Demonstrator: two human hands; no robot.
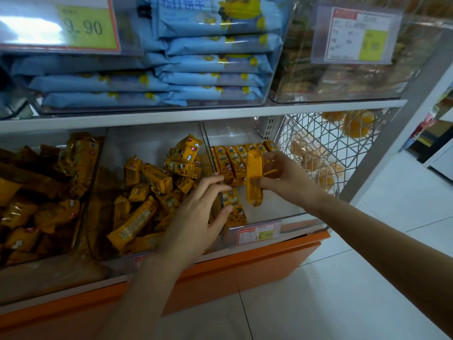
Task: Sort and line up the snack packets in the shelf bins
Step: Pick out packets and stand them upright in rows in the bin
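Observation:
Small yellow snack packets fill clear bins on the lower shelf. The middle bin (157,133) holds a loose, jumbled heap of packets (157,180). In the right bin (269,212) a row of packets (235,158) stands lined up at the back. My right hand (284,175) grips one yellow packet (253,177) upright in front of that row. My left hand (203,217) reaches over the divider, its fingers spread, with the thumb touching another packet (235,209) that lies near the right bin's front.
A left bin (81,217) holds more yellow packets. Blue packets (213,60) are stacked in the upper bin. A white wire basket (326,143) with orange items stands to the right. Price tags (256,233) hang on the bin fronts. Below lie an orange base (245,261) and white floor tiles (343,278).

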